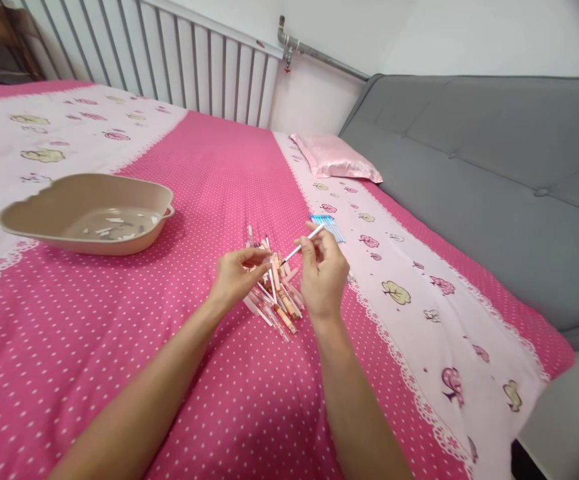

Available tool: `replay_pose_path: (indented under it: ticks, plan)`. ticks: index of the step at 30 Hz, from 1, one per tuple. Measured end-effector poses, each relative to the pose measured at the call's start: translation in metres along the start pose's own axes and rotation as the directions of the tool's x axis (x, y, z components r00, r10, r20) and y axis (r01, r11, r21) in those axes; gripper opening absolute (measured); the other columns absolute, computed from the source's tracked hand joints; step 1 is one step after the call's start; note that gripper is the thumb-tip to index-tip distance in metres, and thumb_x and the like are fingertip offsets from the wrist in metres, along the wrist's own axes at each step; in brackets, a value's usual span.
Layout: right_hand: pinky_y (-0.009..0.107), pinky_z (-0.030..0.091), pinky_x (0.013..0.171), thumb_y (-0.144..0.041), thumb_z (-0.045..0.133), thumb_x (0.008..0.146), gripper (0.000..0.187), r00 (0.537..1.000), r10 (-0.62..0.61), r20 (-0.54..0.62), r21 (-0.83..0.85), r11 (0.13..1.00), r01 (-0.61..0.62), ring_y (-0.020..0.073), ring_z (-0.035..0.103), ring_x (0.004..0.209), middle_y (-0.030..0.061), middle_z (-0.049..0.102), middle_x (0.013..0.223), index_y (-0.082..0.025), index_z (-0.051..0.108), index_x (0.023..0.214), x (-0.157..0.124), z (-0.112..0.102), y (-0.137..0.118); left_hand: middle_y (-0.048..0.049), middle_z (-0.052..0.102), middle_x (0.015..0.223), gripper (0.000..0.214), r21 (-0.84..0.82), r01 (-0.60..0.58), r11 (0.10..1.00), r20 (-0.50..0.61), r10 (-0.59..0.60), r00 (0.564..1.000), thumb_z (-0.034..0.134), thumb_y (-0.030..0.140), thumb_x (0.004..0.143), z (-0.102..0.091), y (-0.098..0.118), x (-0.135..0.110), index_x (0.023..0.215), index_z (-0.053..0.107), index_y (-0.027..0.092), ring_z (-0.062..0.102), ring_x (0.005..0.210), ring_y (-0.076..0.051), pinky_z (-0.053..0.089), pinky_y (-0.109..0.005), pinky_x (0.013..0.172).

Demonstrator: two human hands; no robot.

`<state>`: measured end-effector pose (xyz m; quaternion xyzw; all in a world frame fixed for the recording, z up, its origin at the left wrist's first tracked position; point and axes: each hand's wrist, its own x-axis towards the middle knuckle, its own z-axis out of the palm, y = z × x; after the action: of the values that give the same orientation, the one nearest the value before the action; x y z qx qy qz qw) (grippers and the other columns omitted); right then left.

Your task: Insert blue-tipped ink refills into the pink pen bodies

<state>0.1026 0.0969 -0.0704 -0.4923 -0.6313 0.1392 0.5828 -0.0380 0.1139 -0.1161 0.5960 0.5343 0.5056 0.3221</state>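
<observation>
My right hand (323, 277) grips a thin white pen refill (300, 248) between thumb and fingers. The refill slants, with its dark tip down towards my left hand. My left hand (242, 272) is closed in a pinch close to that tip; a small pale piece may be between the fingertips, but I cannot make it out. Under both hands lies a loose pile of pink, orange and clear pens and pen parts (284, 310) on the bed. Just beyond my right hand is a row of light blue pens (333, 228), side by side.
A beige plastic basin (114, 245) with small white and dark pieces in it stands to the left. A pink pillow (337, 159) lies at the far right of the bedspread (209, 173). A grey padded headboard (479, 140) borders the right; a white radiator (189, 60) stands behind.
</observation>
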Motion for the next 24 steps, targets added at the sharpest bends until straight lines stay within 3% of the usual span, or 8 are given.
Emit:
replay_pose_path:
  ticks: [8, 13, 24]
  plan:
    - [0.028, 0.048, 0.069, -0.027, 0.039, 0.090, 0.044, 0.986, -0.134, -0.100, -0.122, 0.985, 0.121, 0.0137, 0.058, 0.072, 0.0013, 0.061, 0.079, -0.024, 0.033, 0.133, 0.000, -0.007, -0.016, -0.0044, 0.071, 0.081, 0.026, -0.036, -0.074, 0.997, 0.069, 0.077, 0.995, 0.070, 0.029, 0.065, 0.005, 0.008, -0.006, 0.087, 0.067, 0.016, 0.065, 0.072, -0.015, 0.052, -0.026, 0.068]
    - [0.028, 0.048, 0.068, -0.025, 0.039, 0.090, 0.041, 0.982, -0.166, -0.096, -0.145, 0.978, 0.151, 0.0138, 0.057, 0.070, 0.0016, 0.061, 0.079, -0.025, 0.036, 0.131, 0.000, -0.007, -0.014, -0.0030, 0.069, 0.077, 0.019, -0.076, -0.083, 0.994, 0.104, 0.091, 0.990, 0.072, 0.028, 0.063, 0.006, 0.011, -0.009, 0.074, 0.064, 0.015, 0.064, 0.070, -0.014, 0.051, -0.025, 0.067]
    - [0.026, 0.047, 0.069, -0.026, 0.042, 0.090, 0.040, 0.985, -0.154, -0.081, -0.116, 0.983, 0.144, 0.0121, 0.058, 0.069, 0.0000, 0.061, 0.078, -0.024, 0.038, 0.130, -0.001, -0.005, -0.008, -0.0028, 0.069, 0.077, 0.017, -0.118, -0.110, 0.987, 0.107, 0.123, 0.987, 0.072, 0.026, 0.063, 0.006, 0.015, -0.009, 0.073, 0.063, 0.015, 0.063, 0.068, -0.012, 0.051, -0.024, 0.066]
